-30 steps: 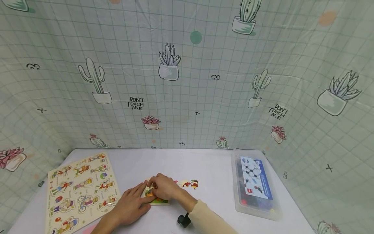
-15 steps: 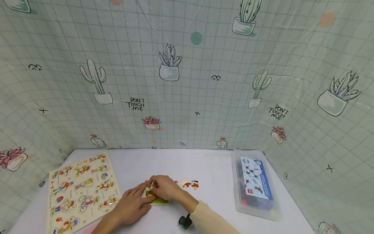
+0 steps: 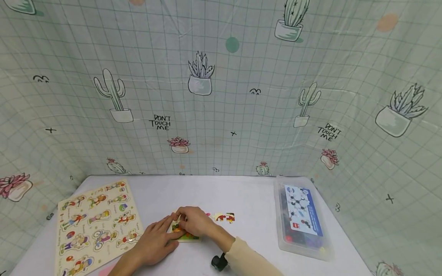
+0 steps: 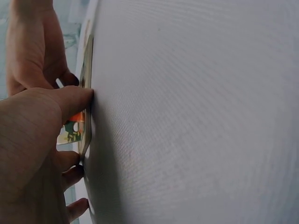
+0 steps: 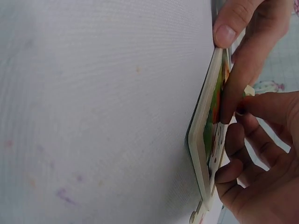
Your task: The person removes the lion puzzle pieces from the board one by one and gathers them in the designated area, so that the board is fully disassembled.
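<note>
A small puzzle board (image 3: pixel 190 238) with a green and orange picture lies on the white table. My left hand (image 3: pixel 152 243) grips its left part, the thumb at the near edge and other fingers around the side; one finger lies across the picture in the right wrist view. My right hand (image 3: pixel 197 221) is over the board, thumb and fingertips pinching a small puzzle piece (image 5: pixel 250 91), mostly hidden by the fingers. In the left wrist view a green and orange piece (image 4: pixel 70 133) juts from the board beside my left fingers.
Loose puzzle pieces (image 3: pixel 224 217) lie just right of the board. A large wooden picture board (image 3: pixel 96 230) is at the left, with something pink beside its near edge. At the right stands a clear plastic case (image 3: pixel 302 218). A black object (image 3: pixel 219 262) sits by my right sleeve.
</note>
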### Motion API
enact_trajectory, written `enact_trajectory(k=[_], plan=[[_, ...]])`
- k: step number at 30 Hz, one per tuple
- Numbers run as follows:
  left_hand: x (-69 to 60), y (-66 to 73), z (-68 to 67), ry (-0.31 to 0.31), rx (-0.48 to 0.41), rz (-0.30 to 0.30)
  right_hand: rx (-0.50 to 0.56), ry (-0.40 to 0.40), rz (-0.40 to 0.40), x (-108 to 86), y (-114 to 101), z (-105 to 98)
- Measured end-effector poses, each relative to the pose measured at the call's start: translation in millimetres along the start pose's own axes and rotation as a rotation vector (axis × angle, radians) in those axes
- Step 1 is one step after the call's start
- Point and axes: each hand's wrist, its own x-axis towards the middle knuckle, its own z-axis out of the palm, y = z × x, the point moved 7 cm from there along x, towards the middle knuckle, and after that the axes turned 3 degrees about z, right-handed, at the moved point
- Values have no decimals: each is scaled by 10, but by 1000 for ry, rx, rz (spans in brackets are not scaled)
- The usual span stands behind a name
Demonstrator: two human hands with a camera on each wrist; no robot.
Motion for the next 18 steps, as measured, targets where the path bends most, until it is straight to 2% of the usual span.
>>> enact_trajectory(k=[6,18], plan=[[0,-8,6,0,-1,2,16,4,-5,1,-3,-13],[-25,-19,19,-42,-39,-12,3,-9,-6,-2,-24,-40]])
